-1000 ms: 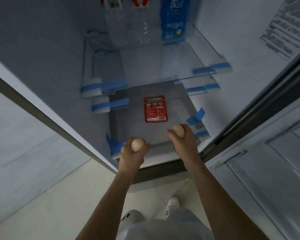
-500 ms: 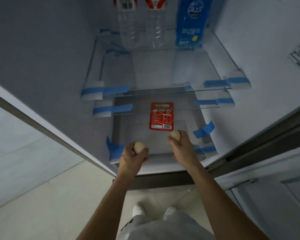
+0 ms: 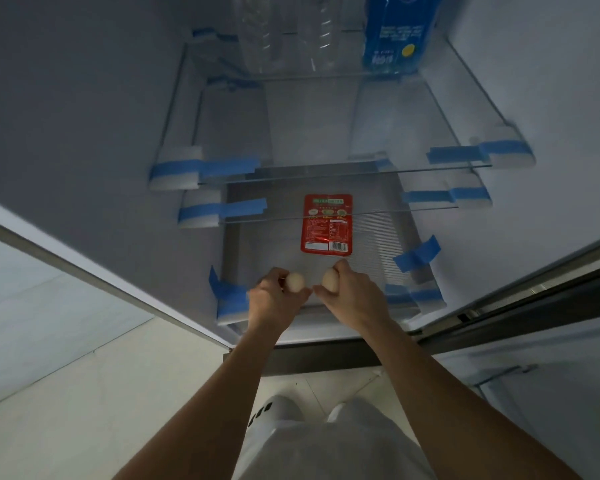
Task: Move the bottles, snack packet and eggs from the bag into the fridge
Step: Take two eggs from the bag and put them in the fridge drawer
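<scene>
Down through the head camera, the open fridge (image 3: 84, 116) fills the view. The left hand (image 3: 274, 303) curls its fingers round the left egg (image 3: 294, 282), and the right hand (image 3: 354, 296) grips the right egg (image 3: 329, 280) the same way. Both eggs sit side by side with a small gap between them, over the front of the ribbed fridge floor (image 3: 264, 244); whether they touch it I cannot tell. The red snack packet (image 3: 327, 224) lies flat on that floor just behind the hands, and the front edge of a glass shelf (image 3: 326, 133) crosses above it. At the back of the top shelf stand two clear bottles (image 3: 257, 32) and, to their right, a blue bottle (image 3: 397, 32). Blue tape (image 3: 417, 252) holds white foam blocks at the shelf ends. Below the arms are a pale tiled floor (image 3: 84, 393) and a white shoe (image 3: 274, 414).
</scene>
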{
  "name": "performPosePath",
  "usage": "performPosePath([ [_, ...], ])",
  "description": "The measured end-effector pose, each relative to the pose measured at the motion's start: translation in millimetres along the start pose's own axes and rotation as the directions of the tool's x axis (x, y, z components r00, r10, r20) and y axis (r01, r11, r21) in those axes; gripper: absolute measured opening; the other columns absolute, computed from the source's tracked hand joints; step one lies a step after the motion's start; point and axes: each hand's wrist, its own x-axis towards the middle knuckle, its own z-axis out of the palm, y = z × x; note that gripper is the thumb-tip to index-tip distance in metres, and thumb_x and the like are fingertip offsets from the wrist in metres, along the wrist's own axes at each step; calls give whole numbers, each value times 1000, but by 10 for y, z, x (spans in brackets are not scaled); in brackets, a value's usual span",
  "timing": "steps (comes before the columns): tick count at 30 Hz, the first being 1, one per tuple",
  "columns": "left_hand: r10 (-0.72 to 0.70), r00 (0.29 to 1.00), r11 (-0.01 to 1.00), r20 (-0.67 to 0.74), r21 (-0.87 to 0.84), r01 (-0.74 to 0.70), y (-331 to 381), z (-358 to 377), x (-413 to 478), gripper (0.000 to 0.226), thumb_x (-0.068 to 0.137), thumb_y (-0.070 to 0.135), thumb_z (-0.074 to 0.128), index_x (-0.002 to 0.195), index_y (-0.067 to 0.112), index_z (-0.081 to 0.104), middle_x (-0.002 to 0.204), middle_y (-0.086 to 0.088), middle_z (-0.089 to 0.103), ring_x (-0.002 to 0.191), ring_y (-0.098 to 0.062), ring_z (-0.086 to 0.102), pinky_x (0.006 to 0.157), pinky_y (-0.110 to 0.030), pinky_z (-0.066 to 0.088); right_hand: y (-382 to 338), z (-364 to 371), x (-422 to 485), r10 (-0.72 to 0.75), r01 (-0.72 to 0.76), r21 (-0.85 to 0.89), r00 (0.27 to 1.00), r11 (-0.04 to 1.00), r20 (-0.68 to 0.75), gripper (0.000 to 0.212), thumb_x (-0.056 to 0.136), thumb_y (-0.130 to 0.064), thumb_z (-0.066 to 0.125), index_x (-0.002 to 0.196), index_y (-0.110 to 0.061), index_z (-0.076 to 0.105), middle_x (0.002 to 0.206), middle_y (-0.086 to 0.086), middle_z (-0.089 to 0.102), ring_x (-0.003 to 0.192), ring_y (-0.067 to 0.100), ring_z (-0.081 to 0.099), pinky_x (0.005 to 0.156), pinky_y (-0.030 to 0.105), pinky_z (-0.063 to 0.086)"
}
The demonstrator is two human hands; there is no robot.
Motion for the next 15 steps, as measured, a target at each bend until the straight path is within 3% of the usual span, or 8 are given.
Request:
performPosePath([
  [5, 41, 999, 998, 11, 54, -41, -68, 62, 71, 44, 73, 38, 84, 107, 19, 64, 105, -4, 66, 90, -20, 65, 82, -39, 59, 77, 59, 38, -69, 70, -156, 998, 985, 10, 51, 91, -59, 60, 122, -22, 43, 105, 2, 69, 88, 21, 69, 77, 36, 58],
  [15, 112, 993, 990, -43, 92, -107, -122, 145, 86, 45, 77, 35, 82, 110, 10, 66, 108, -6, 63, 86, -16, 59, 72, -24, 49, 126, 151, 63, -57, 55, -186, 998, 981, -6, 52, 91, -58, 61, 123, -21, 43, 105, 2, 70, 88, 21, 69, 79, 37, 59],
])
